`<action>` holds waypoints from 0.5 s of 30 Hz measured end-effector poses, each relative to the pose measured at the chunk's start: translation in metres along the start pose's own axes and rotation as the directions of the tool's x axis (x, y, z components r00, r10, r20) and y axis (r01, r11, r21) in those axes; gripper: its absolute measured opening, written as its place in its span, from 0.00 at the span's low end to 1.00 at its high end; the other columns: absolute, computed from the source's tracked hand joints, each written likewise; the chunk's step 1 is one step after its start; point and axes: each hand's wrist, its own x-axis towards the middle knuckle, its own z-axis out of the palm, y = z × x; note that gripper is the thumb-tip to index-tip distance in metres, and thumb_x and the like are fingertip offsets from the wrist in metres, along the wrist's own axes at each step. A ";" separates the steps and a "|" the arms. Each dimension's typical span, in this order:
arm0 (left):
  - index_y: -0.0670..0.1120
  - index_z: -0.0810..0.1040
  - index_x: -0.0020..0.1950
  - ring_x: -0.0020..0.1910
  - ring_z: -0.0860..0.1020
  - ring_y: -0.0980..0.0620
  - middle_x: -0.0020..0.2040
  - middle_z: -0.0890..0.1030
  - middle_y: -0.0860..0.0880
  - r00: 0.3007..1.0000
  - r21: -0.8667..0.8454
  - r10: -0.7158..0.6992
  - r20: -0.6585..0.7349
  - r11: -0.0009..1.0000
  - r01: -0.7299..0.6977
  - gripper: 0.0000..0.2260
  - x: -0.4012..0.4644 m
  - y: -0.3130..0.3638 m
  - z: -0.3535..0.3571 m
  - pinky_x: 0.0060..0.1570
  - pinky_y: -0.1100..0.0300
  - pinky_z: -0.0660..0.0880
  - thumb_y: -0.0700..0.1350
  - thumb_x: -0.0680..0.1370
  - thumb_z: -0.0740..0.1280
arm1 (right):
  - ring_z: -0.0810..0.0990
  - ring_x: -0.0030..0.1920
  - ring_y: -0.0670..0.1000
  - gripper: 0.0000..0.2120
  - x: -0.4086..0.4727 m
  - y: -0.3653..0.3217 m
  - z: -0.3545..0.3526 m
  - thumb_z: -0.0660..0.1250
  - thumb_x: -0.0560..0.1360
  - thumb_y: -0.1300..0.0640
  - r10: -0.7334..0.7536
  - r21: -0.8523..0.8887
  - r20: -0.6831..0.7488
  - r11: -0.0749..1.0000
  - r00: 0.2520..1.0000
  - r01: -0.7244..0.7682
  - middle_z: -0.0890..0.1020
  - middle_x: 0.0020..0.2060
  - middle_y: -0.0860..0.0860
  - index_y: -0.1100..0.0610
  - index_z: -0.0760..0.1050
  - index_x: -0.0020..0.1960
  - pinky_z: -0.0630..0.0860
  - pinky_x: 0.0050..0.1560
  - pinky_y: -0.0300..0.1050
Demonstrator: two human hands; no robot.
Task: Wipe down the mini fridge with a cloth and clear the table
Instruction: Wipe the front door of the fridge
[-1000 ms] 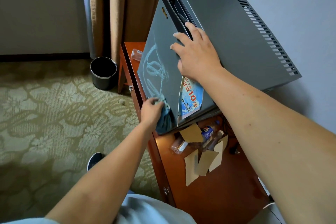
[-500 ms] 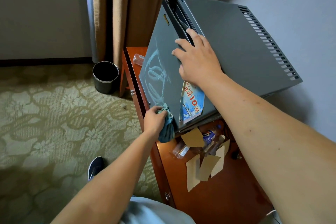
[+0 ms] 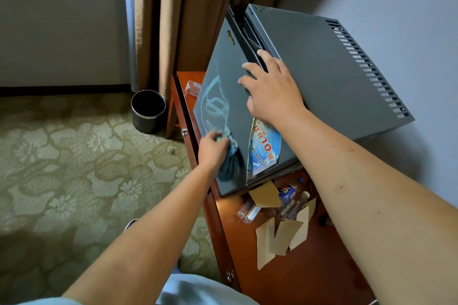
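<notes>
Seen from the head camera, a boxy grey metal mini fridge with a row of vent slots along its far edge stands on a reddish-brown polished wooden table set against a pale wall. The left hand grips a bunched teal cloth, fingers curled round it, and presses it against the lower part of the fridge's dark grey door, where pale smeared streaks curve across the surface above the cloth. The right hand lies flat with its fingers spread and fairly straight over the top front edge of the fridge, the fingertips reaching onto the door and into the dark gap at the door seam; it holds nothing. Just below that hand, a blue and white sticker with red characters is stuck to the door beside the cloth, its lower edge peeling away. On the table at the foot of the fridge lie several clear plastic bottles, one with a blue label, mixed with torn tan cardboard pieces. Another clear plastic item rests on the table at the far side of the fridge. On the patterned green carpet stands a round black waste bin, near brown curtains.
</notes>
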 end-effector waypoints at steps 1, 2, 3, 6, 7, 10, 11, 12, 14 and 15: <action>0.51 0.81 0.57 0.44 0.82 0.53 0.53 0.84 0.49 0.998 0.017 -0.054 0.021 0.998 0.053 0.10 -0.007 -0.016 0.000 0.42 0.57 0.80 0.47 0.76 0.70 | 0.52 0.81 0.61 0.22 0.000 0.000 0.000 0.66 0.77 0.49 0.002 0.002 -0.002 1.000 1.000 -0.002 0.64 0.78 0.51 0.47 0.74 0.70 0.54 0.79 0.59; 0.52 0.81 0.55 0.43 0.82 0.53 0.52 0.84 0.49 0.995 0.030 -0.092 0.036 0.995 0.091 0.08 -0.014 -0.027 0.001 0.43 0.56 0.81 0.47 0.76 0.70 | 0.52 0.81 0.61 0.21 0.000 0.000 0.001 0.66 0.77 0.49 0.004 0.004 -0.003 1.000 1.000 -0.004 0.65 0.78 0.51 0.47 0.74 0.70 0.55 0.78 0.59; 0.52 0.81 0.54 0.43 0.82 0.54 0.51 0.84 0.49 0.993 0.043 -0.109 0.041 0.993 0.107 0.07 -0.018 -0.033 0.001 0.44 0.55 0.81 0.47 0.76 0.71 | 0.52 0.81 0.61 0.21 0.000 0.000 0.001 0.66 0.77 0.49 0.006 0.006 -0.003 1.000 1.000 -0.006 0.65 0.78 0.51 0.47 0.74 0.70 0.55 0.78 0.59; 0.54 0.80 0.49 0.45 0.82 0.51 0.55 0.84 0.48 0.998 0.017 -0.062 0.030 0.998 0.062 0.04 -0.008 -0.019 0.000 0.45 0.56 0.81 0.47 0.75 0.71 | 0.52 0.81 0.61 0.21 -0.001 0.000 0.001 0.66 0.77 0.50 0.003 0.016 -0.010 1.000 1.000 -0.003 0.65 0.78 0.51 0.48 0.75 0.69 0.55 0.78 0.59; 0.54 0.80 0.49 0.46 0.82 0.50 0.57 0.84 0.48 0.999 -0.005 -0.029 0.018 1.000 0.029 0.04 0.002 -0.005 -0.002 0.46 0.55 0.81 0.47 0.75 0.71 | 0.53 0.81 0.61 0.21 0.000 0.000 0.001 0.66 0.76 0.50 0.003 0.018 -0.014 1.000 1.000 -0.003 0.65 0.78 0.51 0.48 0.75 0.69 0.55 0.78 0.59; 0.53 0.81 0.53 0.51 0.81 0.51 0.61 0.81 0.53 0.995 -0.043 0.100 -0.024 0.994 -0.101 0.05 0.024 0.052 -0.008 0.51 0.54 0.80 0.47 0.77 0.70 | 0.52 0.81 0.61 0.21 -0.001 0.000 0.000 0.66 0.77 0.50 0.005 0.025 -0.012 1.000 1.000 -0.005 0.65 0.78 0.51 0.48 0.75 0.69 0.55 0.78 0.59; 0.52 0.81 0.53 0.52 0.80 0.51 0.61 0.80 0.55 0.990 -0.063 0.137 -0.038 0.988 -0.139 0.05 0.028 0.070 -0.010 0.51 0.55 0.78 0.46 0.78 0.70 | 0.52 0.81 0.61 0.21 -0.001 0.000 0.000 0.66 0.77 0.50 0.004 0.024 -0.011 1.000 1.000 -0.004 0.65 0.78 0.51 0.48 0.74 0.70 0.55 0.78 0.59; 0.52 0.81 0.53 0.52 0.80 0.52 0.59 0.81 0.54 0.985 -0.087 0.162 -0.049 0.982 -0.166 0.05 0.031 0.083 -0.011 0.50 0.57 0.78 0.45 0.78 0.70 | 0.52 0.81 0.61 0.22 -0.001 0.000 0.000 0.66 0.77 0.50 0.003 0.023 -0.011 1.000 1.000 -0.003 0.65 0.78 0.51 0.48 0.74 0.70 0.55 0.78 0.59; 0.51 0.81 0.53 0.51 0.81 0.53 0.53 0.82 0.53 0.980 -0.116 0.187 -0.061 0.974 -0.193 0.05 0.033 0.093 -0.010 0.47 0.59 0.77 0.44 0.78 0.69 | 0.52 0.81 0.61 0.22 -0.001 0.000 0.000 0.66 0.77 0.50 0.004 0.022 -0.015 1.000 1.000 -0.003 0.65 0.78 0.51 0.48 0.74 0.70 0.55 0.78 0.59; 0.51 0.81 0.53 0.50 0.80 0.53 0.54 0.82 0.52 0.981 -0.116 0.186 -0.061 0.975 -0.192 0.05 0.033 0.090 -0.009 0.48 0.58 0.77 0.45 0.78 0.69 | 0.52 0.81 0.61 0.22 -0.001 0.000 0.000 0.66 0.77 0.50 0.003 0.023 -0.015 1.000 1.000 -0.002 0.65 0.78 0.51 0.48 0.74 0.70 0.55 0.78 0.59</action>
